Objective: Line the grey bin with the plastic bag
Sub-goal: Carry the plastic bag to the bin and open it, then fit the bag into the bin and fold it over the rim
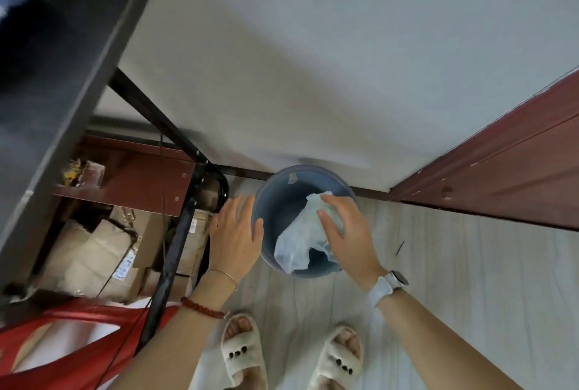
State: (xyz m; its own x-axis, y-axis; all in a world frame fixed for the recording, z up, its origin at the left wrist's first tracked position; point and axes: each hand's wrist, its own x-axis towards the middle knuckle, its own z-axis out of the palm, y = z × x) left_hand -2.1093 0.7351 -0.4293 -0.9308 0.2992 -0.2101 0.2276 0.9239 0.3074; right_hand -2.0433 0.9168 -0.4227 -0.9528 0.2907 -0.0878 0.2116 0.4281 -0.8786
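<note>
A round grey-blue bin stands on the floor against the wall, seen from above. A pale, translucent plastic bag hangs crumpled into its opening. My right hand is above the bin's right side, fingers closed on the upper part of the bag. My left hand is at the bin's left rim with fingers spread, its fingertips touching the rim and holding nothing. The bin's bottom looks dark; a small scrap sticks to its far inner wall.
A black table with metal legs stands at the left, cardboard boxes beneath it. A red-brown door is at the right. A red bag lies lower left. My feet in pale slippers stand on the light floor.
</note>
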